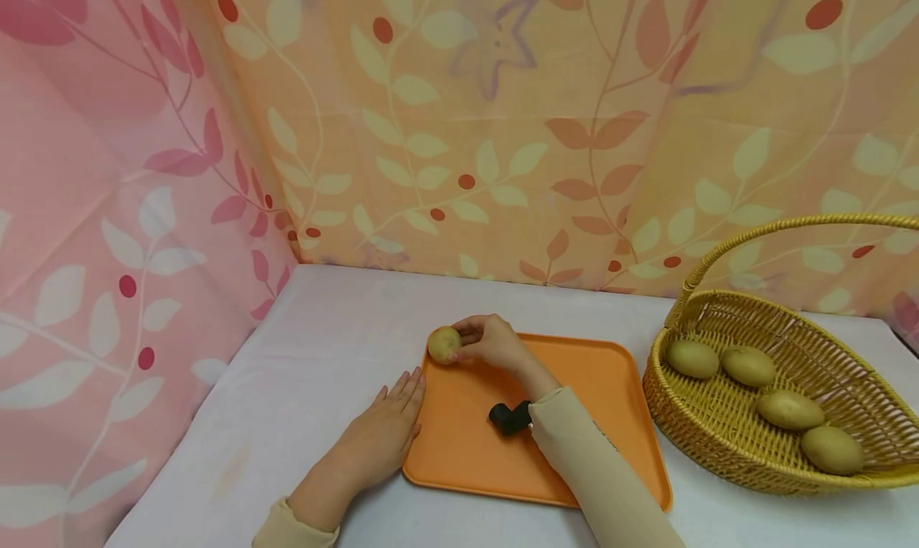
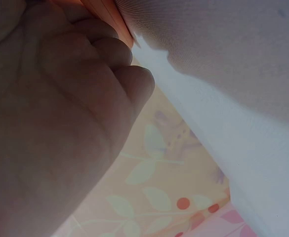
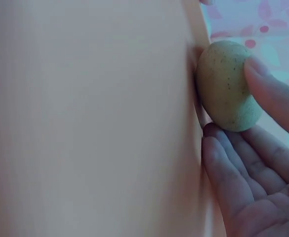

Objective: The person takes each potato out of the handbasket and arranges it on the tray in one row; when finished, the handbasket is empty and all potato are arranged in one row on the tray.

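At the far left corner of the orange tray (image 1: 459,452), my right hand (image 1: 495,347) holds a yellowish potato (image 1: 444,345) between thumb and fingers. The right wrist view shows the potato (image 3: 228,86) upright at the tray's rim, small dark specks on its skin, the thumb on one side and fingers below. My left hand (image 1: 384,432) lies palm down beside the tray, its fingertips right at the left rim. In the left wrist view, the left hand (image 2: 60,108) shows its palm side, fingers near a strip of the orange tray (image 2: 112,19).
On the right stands a wicker basket (image 1: 707,452) with a tall arched handle, holding several potatoes (image 1: 790,410). A black device (image 1: 510,418) sits at the right wrist, over the tray. White cloth (image 1: 345,325) covers the table, and patterned curtains (image 1: 445,133) hang behind and at left.
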